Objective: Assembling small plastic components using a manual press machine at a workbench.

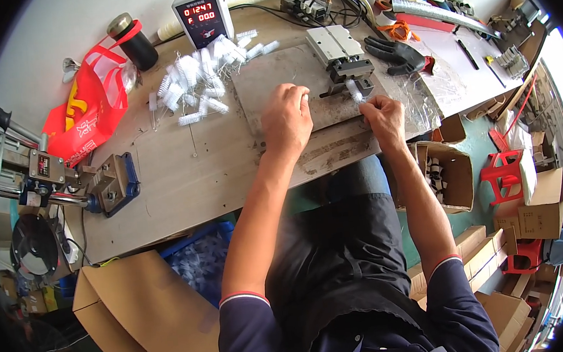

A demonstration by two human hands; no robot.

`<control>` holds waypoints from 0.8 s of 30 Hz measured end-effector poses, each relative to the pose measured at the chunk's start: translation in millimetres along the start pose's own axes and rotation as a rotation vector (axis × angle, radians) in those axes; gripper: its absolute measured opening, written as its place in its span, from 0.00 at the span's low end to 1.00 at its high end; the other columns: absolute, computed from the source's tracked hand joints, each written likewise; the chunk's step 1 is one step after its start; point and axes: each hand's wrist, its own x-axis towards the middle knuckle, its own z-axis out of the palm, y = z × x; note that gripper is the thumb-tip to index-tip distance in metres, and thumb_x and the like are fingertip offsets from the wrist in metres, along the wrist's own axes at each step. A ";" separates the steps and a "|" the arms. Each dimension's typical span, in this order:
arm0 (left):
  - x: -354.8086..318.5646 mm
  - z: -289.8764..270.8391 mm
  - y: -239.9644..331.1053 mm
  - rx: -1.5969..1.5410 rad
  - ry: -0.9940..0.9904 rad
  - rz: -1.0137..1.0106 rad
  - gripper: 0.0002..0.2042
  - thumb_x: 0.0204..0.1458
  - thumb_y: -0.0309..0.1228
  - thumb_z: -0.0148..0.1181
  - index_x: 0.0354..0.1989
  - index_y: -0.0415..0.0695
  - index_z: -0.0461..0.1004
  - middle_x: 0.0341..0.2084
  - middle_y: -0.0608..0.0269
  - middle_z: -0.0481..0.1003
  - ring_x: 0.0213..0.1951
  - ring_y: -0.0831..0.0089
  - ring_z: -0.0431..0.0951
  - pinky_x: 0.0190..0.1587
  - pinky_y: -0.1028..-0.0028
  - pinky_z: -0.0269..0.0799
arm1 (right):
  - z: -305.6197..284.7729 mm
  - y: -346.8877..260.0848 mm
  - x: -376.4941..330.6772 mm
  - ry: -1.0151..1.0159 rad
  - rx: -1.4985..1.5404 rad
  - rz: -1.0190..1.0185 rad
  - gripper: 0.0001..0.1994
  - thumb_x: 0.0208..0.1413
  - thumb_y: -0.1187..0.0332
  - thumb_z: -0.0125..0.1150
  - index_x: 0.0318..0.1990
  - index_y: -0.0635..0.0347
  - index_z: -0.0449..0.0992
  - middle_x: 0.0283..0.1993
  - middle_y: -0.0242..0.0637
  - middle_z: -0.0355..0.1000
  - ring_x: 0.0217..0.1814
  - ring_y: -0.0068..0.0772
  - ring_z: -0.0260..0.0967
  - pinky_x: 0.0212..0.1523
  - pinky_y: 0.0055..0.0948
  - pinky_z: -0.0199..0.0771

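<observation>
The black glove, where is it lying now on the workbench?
In the head view the black glove lies at the far right of the workbench, just right of the small press fixture and beyond the right hand.

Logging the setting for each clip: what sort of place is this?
Most likely a small workshop or assembly bench. A worn workbench carries a small press fixture, a digital counter box and a pile of small white brush-like parts; cardboard boxes stand around it.
</observation>
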 end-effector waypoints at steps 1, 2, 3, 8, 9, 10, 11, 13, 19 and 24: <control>0.5 0.0 0.3 -0.002 -0.001 0.001 0.05 0.55 0.23 0.66 0.39 0.44 0.81 0.40 0.62 0.80 0.45 0.60 0.82 0.47 0.63 0.77 | -0.7 -0.6 0.2 -0.005 0.013 0.011 0.11 0.49 0.66 0.63 0.27 0.69 0.82 0.20 0.39 0.76 0.24 0.24 0.72 0.32 0.31 0.73; 1.2 -0.3 0.4 0.002 0.006 0.014 0.05 0.55 0.23 0.66 0.39 0.44 0.81 0.40 0.62 0.80 0.45 0.60 0.81 0.47 0.63 0.77 | -1.2 -0.9 0.3 -0.009 0.026 0.022 0.12 0.49 0.66 0.63 0.26 0.69 0.81 0.19 0.38 0.75 0.24 0.24 0.71 0.31 0.30 0.73; 1.2 -0.5 0.9 0.003 0.011 0.029 0.05 0.55 0.23 0.66 0.39 0.44 0.81 0.40 0.62 0.80 0.45 0.59 0.81 0.47 0.63 0.77 | -0.7 -0.5 1.8 -0.004 0.026 0.026 0.12 0.49 0.66 0.63 0.26 0.69 0.81 0.19 0.38 0.75 0.24 0.24 0.71 0.31 0.30 0.73; 1.0 -1.3 1.0 0.005 0.043 0.054 0.05 0.55 0.23 0.66 0.39 0.44 0.81 0.40 0.61 0.80 0.44 0.58 0.81 0.46 0.62 0.77 | 2.4 -2.0 3.9 0.028 0.121 0.047 0.13 0.54 0.64 0.63 0.27 0.68 0.81 0.19 0.34 0.73 0.23 0.21 0.68 0.30 0.29 0.70; 0.9 -1.5 0.1 0.002 0.052 0.048 0.05 0.55 0.24 0.66 0.39 0.44 0.81 0.39 0.61 0.80 0.43 0.58 0.81 0.46 0.62 0.76 | 4.0 -1.8 2.1 0.044 0.148 0.041 0.14 0.55 0.64 0.64 0.27 0.68 0.80 0.19 0.33 0.72 0.24 0.20 0.67 0.30 0.29 0.70; 0.8 -1.4 -1.0 0.003 0.050 0.054 0.05 0.55 0.24 0.66 0.39 0.44 0.81 0.39 0.61 0.80 0.43 0.58 0.81 0.46 0.62 0.76 | 5.1 -1.8 -1.1 0.048 0.134 0.036 0.14 0.57 0.62 0.65 0.29 0.68 0.80 0.19 0.33 0.71 0.25 0.19 0.66 0.31 0.28 0.69; 0.7 -1.3 -2.1 0.009 0.053 0.054 0.05 0.55 0.24 0.67 0.39 0.44 0.81 0.39 0.61 0.80 0.42 0.58 0.81 0.45 0.62 0.76 | 8.0 1.6 -1.6 0.052 0.138 0.037 0.14 0.57 0.62 0.65 0.29 0.68 0.80 0.19 0.33 0.71 0.25 0.19 0.66 0.31 0.28 0.69; 2.6 1.5 3.1 0.011 0.047 0.072 0.04 0.56 0.25 0.67 0.39 0.44 0.81 0.39 0.61 0.80 0.42 0.58 0.81 0.44 0.62 0.76 | 5.5 7.8 -3.1 0.108 0.137 -0.048 0.15 0.57 0.62 0.65 0.30 0.68 0.80 0.19 0.33 0.71 0.25 0.18 0.66 0.31 0.28 0.69; 3.2 5.7 5.3 0.024 0.024 0.051 0.04 0.56 0.28 0.68 0.37 0.45 0.79 0.39 0.61 0.80 0.39 0.60 0.81 0.42 0.62 0.77 | 11.1 6.8 -4.6 0.134 0.230 -0.043 0.13 0.59 0.63 0.67 0.31 0.68 0.80 0.19 0.35 0.71 0.24 0.18 0.67 0.28 0.28 0.69; 8.0 16.9 25.6 0.062 -0.127 0.087 0.08 0.55 0.29 0.69 0.38 0.45 0.74 0.36 0.62 0.79 0.40 0.60 0.80 0.41 0.61 0.76 | 10.1 5.7 -4.8 0.165 0.174 -0.044 0.13 0.57 0.61 0.67 0.31 0.64 0.81 0.20 0.42 0.74 0.24 0.27 0.72 0.31 0.32 0.73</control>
